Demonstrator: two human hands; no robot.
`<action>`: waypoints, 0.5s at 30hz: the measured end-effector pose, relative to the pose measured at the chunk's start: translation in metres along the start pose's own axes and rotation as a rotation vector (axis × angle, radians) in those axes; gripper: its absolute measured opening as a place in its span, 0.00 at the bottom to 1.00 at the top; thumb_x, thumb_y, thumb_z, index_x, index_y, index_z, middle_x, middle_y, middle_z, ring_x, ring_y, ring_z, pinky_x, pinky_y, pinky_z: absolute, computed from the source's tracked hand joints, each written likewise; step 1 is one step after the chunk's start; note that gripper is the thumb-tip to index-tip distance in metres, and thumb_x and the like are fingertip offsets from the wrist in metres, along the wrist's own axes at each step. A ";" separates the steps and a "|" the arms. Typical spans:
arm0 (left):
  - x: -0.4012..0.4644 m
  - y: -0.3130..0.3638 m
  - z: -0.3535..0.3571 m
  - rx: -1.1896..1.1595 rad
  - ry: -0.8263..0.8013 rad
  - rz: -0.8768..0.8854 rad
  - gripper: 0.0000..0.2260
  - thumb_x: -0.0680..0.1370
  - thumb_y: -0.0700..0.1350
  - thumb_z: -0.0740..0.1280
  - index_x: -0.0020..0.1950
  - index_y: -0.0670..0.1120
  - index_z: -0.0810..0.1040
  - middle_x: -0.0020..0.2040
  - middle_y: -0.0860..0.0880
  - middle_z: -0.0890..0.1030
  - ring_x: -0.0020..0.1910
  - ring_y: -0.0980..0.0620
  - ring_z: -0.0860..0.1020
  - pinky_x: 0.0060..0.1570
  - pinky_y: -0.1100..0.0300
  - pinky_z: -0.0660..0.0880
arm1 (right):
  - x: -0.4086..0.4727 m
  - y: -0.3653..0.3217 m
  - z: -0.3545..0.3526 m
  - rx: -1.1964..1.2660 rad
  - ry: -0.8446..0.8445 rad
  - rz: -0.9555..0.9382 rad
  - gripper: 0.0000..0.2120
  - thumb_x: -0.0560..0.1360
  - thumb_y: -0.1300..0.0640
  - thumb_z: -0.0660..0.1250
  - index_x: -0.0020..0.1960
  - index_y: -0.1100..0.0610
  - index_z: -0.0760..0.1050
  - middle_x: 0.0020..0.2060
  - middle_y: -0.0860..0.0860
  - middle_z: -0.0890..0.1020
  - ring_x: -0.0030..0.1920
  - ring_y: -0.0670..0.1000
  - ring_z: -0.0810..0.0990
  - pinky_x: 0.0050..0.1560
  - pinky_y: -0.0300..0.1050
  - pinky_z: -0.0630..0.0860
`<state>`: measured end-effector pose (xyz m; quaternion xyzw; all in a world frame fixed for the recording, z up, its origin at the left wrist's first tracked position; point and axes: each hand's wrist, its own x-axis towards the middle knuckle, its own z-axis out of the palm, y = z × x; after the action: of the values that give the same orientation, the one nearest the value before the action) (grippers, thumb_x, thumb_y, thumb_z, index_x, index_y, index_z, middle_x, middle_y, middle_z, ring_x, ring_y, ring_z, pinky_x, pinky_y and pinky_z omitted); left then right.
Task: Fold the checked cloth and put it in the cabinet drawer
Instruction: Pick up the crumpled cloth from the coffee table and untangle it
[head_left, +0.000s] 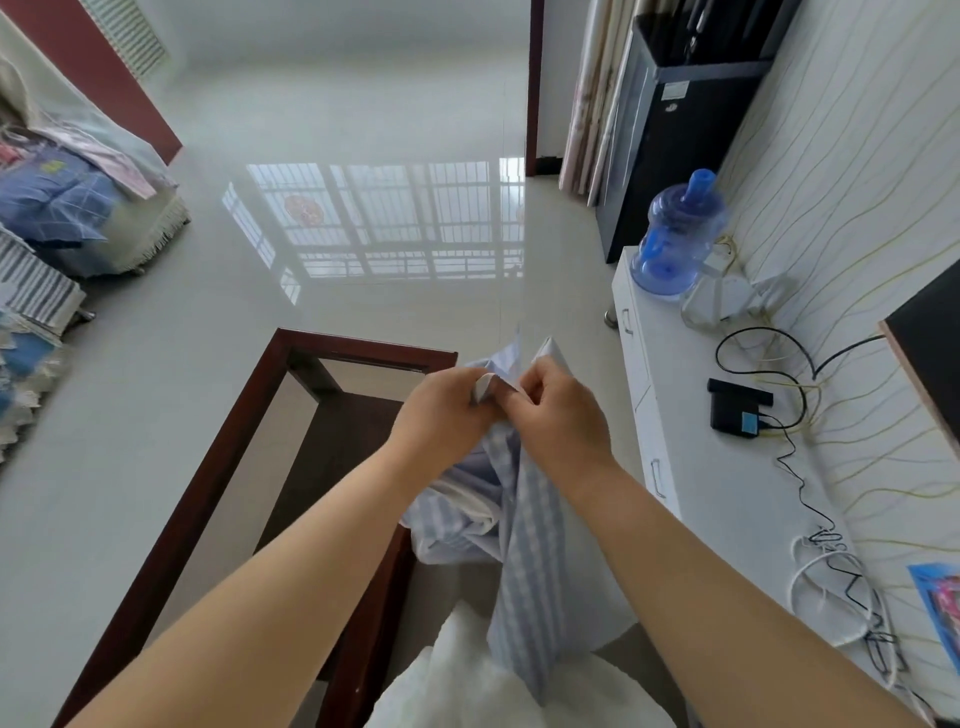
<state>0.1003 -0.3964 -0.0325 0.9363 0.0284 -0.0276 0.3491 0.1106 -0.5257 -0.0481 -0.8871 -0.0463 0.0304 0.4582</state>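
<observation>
I have the checked cloth (524, 545) up in front of me, my left hand (447, 410) and right hand (563, 410) close together, each grip pinched tight on its top edge, while the rest hangs bunched between my forearms. It dangles over the near right corner of the dark wood-framed table (249, 415), whose rim runs away to my left. The white cabinet (691, 457) with its drawer fronts stands just to my right along the wall, and bare tiled floor (363, 156) lies beyond.

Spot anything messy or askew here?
Yes. Loose cables sprawl tangled across the white cabinet top. The checked cloth hangs bunched and unfolded, its corners pinched by the left hand and right hand.
</observation>
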 end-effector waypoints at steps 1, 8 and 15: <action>0.002 0.001 0.005 0.068 0.013 0.001 0.06 0.74 0.43 0.64 0.39 0.47 0.79 0.36 0.52 0.79 0.36 0.52 0.77 0.39 0.53 0.75 | -0.004 0.003 0.004 -0.069 0.067 -0.017 0.14 0.73 0.39 0.64 0.40 0.48 0.68 0.35 0.47 0.77 0.38 0.51 0.77 0.40 0.47 0.75; 0.023 -0.001 0.015 0.044 0.120 -0.104 0.14 0.77 0.52 0.64 0.34 0.45 0.74 0.32 0.49 0.76 0.33 0.49 0.73 0.32 0.58 0.67 | -0.025 0.039 0.021 0.124 -0.254 0.300 0.17 0.72 0.44 0.69 0.53 0.54 0.72 0.46 0.47 0.78 0.43 0.47 0.76 0.43 0.38 0.72; 0.034 -0.006 0.001 -0.024 0.122 -0.115 0.08 0.78 0.45 0.64 0.44 0.47 0.81 0.36 0.52 0.78 0.40 0.49 0.76 0.40 0.59 0.68 | -0.049 0.096 0.021 0.175 -0.660 0.600 0.20 0.72 0.46 0.70 0.60 0.54 0.71 0.53 0.52 0.78 0.55 0.53 0.77 0.50 0.44 0.75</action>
<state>0.1334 -0.3917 -0.0397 0.9287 0.1039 0.0099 0.3559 0.0652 -0.5692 -0.1378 -0.7621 0.0718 0.4469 0.4630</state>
